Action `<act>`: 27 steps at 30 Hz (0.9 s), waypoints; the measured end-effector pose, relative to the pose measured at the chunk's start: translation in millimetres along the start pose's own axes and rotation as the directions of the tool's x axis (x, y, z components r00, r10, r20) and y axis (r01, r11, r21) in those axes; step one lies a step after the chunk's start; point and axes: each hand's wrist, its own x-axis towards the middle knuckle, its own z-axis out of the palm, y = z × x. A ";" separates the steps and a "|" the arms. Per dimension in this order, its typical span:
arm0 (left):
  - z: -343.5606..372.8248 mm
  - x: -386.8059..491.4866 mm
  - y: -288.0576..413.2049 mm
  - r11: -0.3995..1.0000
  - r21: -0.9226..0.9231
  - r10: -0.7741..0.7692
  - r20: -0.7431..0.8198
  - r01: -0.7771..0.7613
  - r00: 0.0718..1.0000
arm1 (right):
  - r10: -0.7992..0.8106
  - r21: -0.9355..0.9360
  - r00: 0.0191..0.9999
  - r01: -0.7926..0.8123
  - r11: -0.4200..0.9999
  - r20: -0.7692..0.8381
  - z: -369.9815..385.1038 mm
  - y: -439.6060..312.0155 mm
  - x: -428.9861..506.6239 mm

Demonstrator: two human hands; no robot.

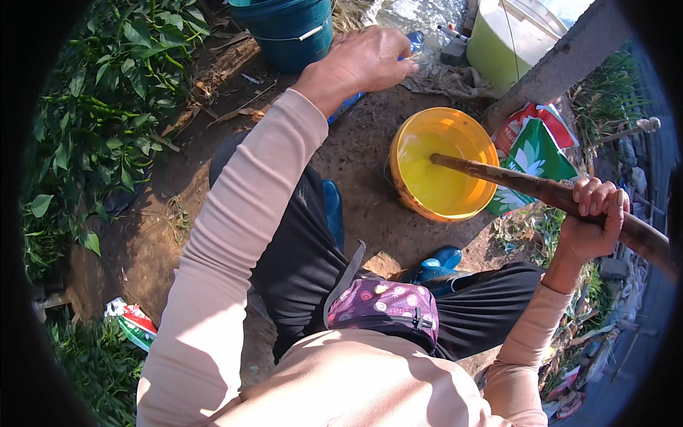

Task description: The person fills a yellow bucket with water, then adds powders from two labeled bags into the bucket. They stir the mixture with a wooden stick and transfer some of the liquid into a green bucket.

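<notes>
My right hand (595, 219) is closed around a thick wooden pole (512, 179). The pole's far end dips into yellow liquid (432, 184) inside an orange-yellow plastic bucket (483, 144), which stands on the soil ahead of me. Up and to the left of that bucket, my left hand (368, 58) is raised with its fingers bent downward. Something blue (413, 42) shows at its fingertips and more blue (346, 105) below the wrist; whether the hand grips it is hidden. Green and red printed plastic bags (539, 155) lie crumpled against the bucket's right side.
A dark teal bucket (291, 45) with a wire handle and a large pale-green tub (496, 50) stand at the top. A thick grey post (560, 58) slants beside the tub. Leafy pepper plants (117, 96) line the left. Another printed bag (133, 323) lies at lower left.
</notes>
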 end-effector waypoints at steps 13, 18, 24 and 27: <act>3.4 0.3 10.2 0.998 0.062 0.030 0.051 -0.033 0.998 | 0.170 0.023 0.985 -0.170 0.985 -0.015 9.2 -25.5 11.8; 4.6 -0.5 9.1 0.997 0.073 0.013 0.060 -0.018 0.998 | 0.022 0.059 0.996 -0.027 0.998 0.084 21.4 2.2 -1.4; 2.7 -3.9 7.1 0.997 0.083 -0.011 0.082 0.004 0.997 | 0.024 -0.045 0.997 -0.021 0.999 0.078 25.5 3.7 8.2; 2.0 -4.6 7.6 0.995 0.099 -0.009 0.090 0.000 0.996 | 0.106 -0.109 0.994 -0.110 0.988 -0.040 27.8 -12.4 15.4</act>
